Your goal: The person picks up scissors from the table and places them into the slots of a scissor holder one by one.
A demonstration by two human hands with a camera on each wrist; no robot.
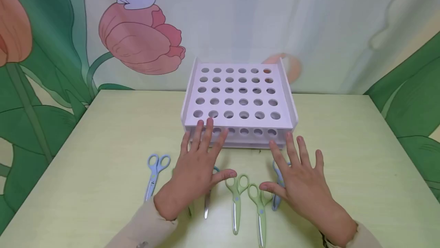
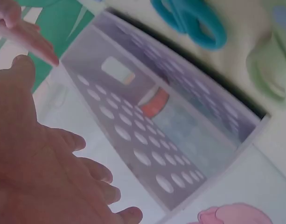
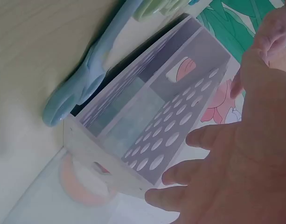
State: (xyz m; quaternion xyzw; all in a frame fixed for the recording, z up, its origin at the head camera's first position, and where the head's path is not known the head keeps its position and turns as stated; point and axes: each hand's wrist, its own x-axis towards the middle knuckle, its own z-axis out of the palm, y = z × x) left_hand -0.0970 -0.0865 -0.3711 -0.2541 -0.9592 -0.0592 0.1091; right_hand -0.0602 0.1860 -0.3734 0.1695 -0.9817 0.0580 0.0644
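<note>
My left hand [image 1: 196, 168], palm down with fingers spread, is over the table, its fingertips overlapping the front of a white rack with rows of round holes [image 1: 237, 95]. To the right, my right hand [image 1: 302, 179] is spread the same way, its fingertips near the rack's front right corner. Both hands hold nothing. Blue scissors [image 1: 155, 173] lie left of the left hand. Scissors with a teal handle [image 1: 207, 204] and a green pair [image 1: 190, 210] are partly hidden by that hand. Two green scissors [image 1: 236, 198] [image 1: 261, 213] lie between the hands. Other blue scissors [image 1: 277, 187] are partly covered by the right hand.
The pale wooden table [image 1: 371, 164] runs back to a curtain [image 1: 220, 23] printed with tulips and a white animal. Its rear edge lies just behind the rack. In the right wrist view, the rack's lower shelf [image 3: 138, 77] also has holes.
</note>
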